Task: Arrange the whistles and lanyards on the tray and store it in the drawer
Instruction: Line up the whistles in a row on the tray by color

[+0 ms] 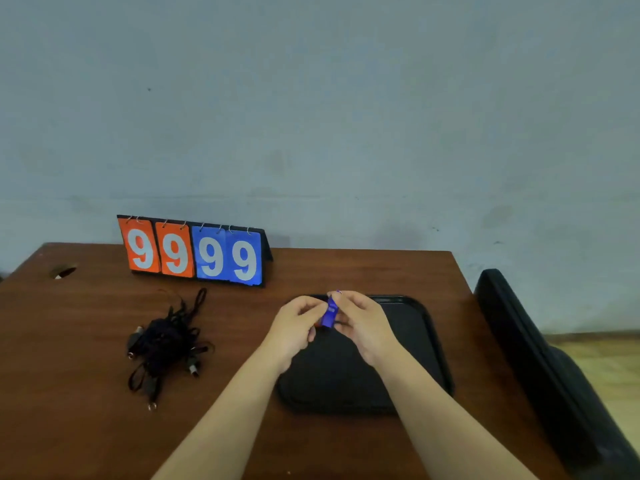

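Both hands, left (297, 322) and right (360, 322), pinch 1 blue whistle (328, 315) above the black tray (420, 327) at centre frame, a light, rigid piece best gripped by its flat sides, while tangled lanyards (166, 341) lie left on the worktop (86, 393).

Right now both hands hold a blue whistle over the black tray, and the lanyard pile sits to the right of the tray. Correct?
Not quite. The head view shows the lanyard pile to the left of the black tray, on the table. The rest stands: the left hand and right hand hold the blue whistle over the tray.
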